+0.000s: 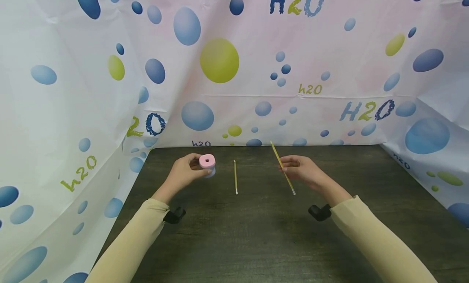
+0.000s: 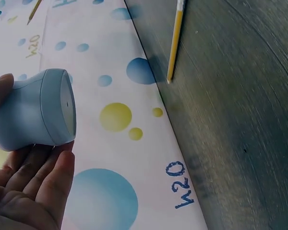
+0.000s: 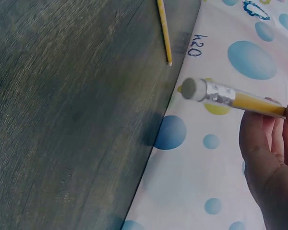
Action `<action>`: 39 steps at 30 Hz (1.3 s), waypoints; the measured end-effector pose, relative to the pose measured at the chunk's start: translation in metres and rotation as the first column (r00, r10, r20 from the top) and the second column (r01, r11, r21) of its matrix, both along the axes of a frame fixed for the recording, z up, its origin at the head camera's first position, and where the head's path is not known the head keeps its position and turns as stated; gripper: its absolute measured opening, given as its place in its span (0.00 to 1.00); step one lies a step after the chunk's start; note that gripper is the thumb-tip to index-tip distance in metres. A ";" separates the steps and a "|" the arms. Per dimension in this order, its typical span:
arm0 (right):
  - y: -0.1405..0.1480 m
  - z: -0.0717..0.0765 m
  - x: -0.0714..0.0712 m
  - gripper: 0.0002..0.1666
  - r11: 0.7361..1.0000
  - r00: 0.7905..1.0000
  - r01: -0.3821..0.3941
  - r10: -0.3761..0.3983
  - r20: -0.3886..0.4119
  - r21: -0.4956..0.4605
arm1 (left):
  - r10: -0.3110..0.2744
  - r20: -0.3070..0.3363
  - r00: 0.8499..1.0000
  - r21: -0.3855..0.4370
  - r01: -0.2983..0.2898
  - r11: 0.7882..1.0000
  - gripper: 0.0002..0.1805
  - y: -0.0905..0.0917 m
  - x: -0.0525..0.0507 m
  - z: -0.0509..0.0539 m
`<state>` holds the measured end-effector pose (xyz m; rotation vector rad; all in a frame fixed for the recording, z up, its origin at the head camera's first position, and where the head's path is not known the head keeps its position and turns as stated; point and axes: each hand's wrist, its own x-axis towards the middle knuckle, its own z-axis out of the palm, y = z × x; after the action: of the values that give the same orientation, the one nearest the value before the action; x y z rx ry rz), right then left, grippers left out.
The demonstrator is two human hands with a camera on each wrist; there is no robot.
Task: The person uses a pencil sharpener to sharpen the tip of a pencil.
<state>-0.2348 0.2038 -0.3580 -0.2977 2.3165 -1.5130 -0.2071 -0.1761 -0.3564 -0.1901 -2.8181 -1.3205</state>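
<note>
My left hand (image 1: 184,171) holds a small sharpener (image 1: 207,161), its pink top with a dark hole facing up in the head view. The left wrist view shows the light blue body (image 2: 29,110) between thumb and fingers. My right hand (image 1: 301,169) pinches a yellow pencil (image 1: 288,179), tilted, its point up and away and its eraser end (image 3: 201,90) toward me. Between the hands a second yellow pencil (image 1: 235,178) lies on the dark table, eraser end nearer me. The sharpener and the held pencil are apart.
The dark wooden table (image 1: 242,234) meets a white sheet (image 1: 249,91) with blue and green dots behind it and at both sides. Black wrist mounts (image 1: 174,215) sit at both sleeves.
</note>
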 end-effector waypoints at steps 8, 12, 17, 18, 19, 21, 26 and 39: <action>-0.004 0.009 0.013 0.27 0.999 0.999 -0.046 0.045 -0.024 -0.021 | -0.032 -0.013 0.999 0.009 0.032 0.999 0.29 0.005 0.008 -0.001; -0.005 0.014 0.019 0.28 0.997 0.997 -0.076 0.075 -0.033 -0.032 | -0.052 -0.023 0.998 0.010 0.052 0.999 0.29 0.010 0.013 -0.001; -0.007 0.019 0.027 0.28 0.994 0.992 -0.111 0.110 -0.053 -0.022 | -0.070 -0.023 0.997 0.010 0.070 0.997 0.30 0.015 0.020 -0.001; -0.007 0.020 0.028 0.28 0.993 0.992 -0.117 0.116 -0.058 -0.017 | -0.072 -0.022 0.997 0.010 0.072 0.997 0.30 0.015 0.021 -0.001; -0.008 0.021 0.030 0.28 0.992 0.991 -0.122 0.121 -0.063 -0.011 | -0.073 -0.020 0.997 0.010 0.073 0.997 0.30 0.016 0.022 -0.001; -0.008 0.022 0.032 0.27 0.992 0.989 -0.129 0.128 -0.069 0.000 | -0.078 -0.020 0.997 0.012 0.078 0.997 0.30 0.017 0.024 -0.002; -0.010 0.023 0.037 0.26 0.991 0.987 -0.134 0.135 -0.084 0.021 | -0.103 -0.026 0.994 0.008 0.103 0.995 0.30 0.019 0.029 -0.004; -0.016 0.023 0.047 0.24 0.984 0.978 -0.176 0.179 -0.108 0.035 | -0.147 -0.044 0.988 0.036 0.149 0.988 0.30 0.030 0.038 -0.006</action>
<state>-0.1877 0.1880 -0.3348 -0.5797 2.3210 -1.4116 -0.1696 -0.1465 -0.3629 -0.4283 -2.7891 -1.3813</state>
